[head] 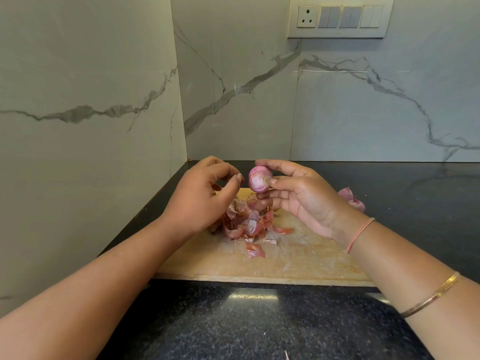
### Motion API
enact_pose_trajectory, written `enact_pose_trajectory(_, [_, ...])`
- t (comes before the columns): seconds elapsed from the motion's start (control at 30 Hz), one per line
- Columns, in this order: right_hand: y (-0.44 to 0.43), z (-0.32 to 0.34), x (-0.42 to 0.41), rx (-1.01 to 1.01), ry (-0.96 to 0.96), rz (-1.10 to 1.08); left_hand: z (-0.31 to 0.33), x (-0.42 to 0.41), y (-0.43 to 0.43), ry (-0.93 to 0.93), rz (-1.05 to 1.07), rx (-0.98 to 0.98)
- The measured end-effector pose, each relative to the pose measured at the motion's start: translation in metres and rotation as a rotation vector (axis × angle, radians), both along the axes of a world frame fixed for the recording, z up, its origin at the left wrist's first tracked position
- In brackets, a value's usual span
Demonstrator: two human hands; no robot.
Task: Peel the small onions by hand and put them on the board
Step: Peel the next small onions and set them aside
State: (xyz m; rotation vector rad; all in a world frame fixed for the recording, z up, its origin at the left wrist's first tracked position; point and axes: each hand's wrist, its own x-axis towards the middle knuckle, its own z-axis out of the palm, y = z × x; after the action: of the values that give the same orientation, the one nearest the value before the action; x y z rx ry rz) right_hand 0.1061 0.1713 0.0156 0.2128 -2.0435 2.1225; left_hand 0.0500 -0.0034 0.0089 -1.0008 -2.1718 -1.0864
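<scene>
Your right hand pinches the small onion between thumb and fingertips. It is lifted above the board and turned so its pale, partly bared side faces you, which makes any skin left on it easy to see and reach. Your left hand hovers just beside the onion without touching it, fingers curled and thumb close to the forefinger, set to nip the next flake. Whether a scrap is caught between them I cannot tell. Working over the board makes sense: the loose skins lie heaped on it under your hands instead of scattered over the dark surface. Two more onions lie on that surface past your right wrist, off the board; whether they are peeled I cannot tell. This onion looks nearly clean, so I judge that a last check comes next, then setting it on bare wood.
</scene>
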Motion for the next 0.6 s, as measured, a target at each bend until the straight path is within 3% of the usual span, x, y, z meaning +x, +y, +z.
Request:
enact_pose_trajectory(0.37, [0.0012, -0.0001, 0.0023, 0.07, 0.001, -0.035, 0.0014, 0.0001, -0.0001, -0.023, 0.048, 0.015])
enact_pose_trajectory(0.6, [0.0074, -0.0006, -0.0006, 0.309, 0.024, -0.215, 0.0055, -0.0016, -0.0015, -0.017, 0.174, -0.002])
